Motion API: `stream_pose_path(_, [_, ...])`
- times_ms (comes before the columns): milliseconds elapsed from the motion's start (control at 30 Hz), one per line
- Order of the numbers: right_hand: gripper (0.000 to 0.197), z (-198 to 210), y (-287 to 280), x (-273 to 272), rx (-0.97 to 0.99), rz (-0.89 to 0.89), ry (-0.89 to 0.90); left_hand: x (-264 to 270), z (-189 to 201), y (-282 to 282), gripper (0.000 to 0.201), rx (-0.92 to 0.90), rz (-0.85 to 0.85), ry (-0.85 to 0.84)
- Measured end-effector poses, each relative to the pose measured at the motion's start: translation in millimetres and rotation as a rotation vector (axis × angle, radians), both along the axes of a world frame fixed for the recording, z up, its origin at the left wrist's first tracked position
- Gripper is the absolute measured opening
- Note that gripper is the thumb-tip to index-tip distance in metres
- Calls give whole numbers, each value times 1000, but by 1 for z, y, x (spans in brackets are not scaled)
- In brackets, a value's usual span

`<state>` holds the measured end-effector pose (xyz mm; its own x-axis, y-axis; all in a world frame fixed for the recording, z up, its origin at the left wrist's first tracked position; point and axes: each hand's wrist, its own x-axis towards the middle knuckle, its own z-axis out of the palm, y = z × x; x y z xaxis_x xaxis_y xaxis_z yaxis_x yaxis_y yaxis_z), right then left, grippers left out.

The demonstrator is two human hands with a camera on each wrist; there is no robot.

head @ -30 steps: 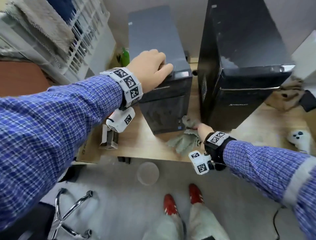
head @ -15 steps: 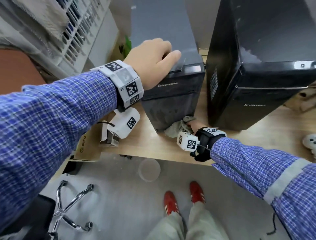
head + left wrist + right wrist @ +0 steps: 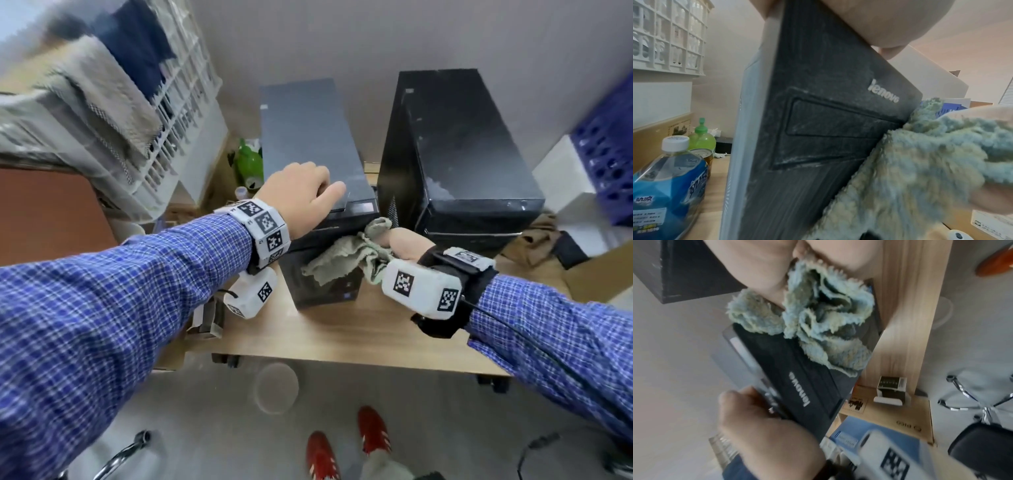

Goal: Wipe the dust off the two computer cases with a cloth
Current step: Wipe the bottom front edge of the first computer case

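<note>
Fuzzy grey-green cloth (image 3: 346, 255) sits bunched in the right hand (image 3: 406, 244), fingers curled round it; most of the wad hangs left of the knuckles and lies against the front panel of the smaller computer case (image 3: 310, 150). In the right wrist view the fingers (image 3: 760, 269) close over the cloth's top and the loose folds spill across the dark panel, just past the brand lettering. In the left wrist view the cloth touches the panel at its right edge, level with the recessed bay cover; pale dust streaks show across the rest of that face.

The left hand (image 3: 301, 192) rests over the front top edge of the same case, fingers bent down over the far side of the top, thumb lying along the rim; it grips the case, apparently bracing it.

Key relation: the dusty face stands upright, long axis vertical, directly left of the right hand's fingers. Judged from this, a wiping stroke would run up or down that face, and the right hand is the one placed for it.

The larger computer case (image 3: 459, 154) stands just beside, to the right, on the wooden table (image 3: 342, 329); white dust patches mark its top. Neither hand touches it. Bottles (image 3: 674, 170) stand left of the smaller case.
</note>
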<state>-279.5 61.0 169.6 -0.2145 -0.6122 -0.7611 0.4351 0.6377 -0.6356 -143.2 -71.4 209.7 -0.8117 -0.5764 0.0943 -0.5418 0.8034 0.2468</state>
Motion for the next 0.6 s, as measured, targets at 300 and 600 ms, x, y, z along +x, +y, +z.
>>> stream_pose_path(300, [32, -115, -12, 31, 148, -361, -203, 0, -5, -4, 44, 2, 16, -1])
stream_pose_path(600, [31, -146, -25, 48, 202, -86, -77, -3, -5, -3, 40, -15, 6, 15])
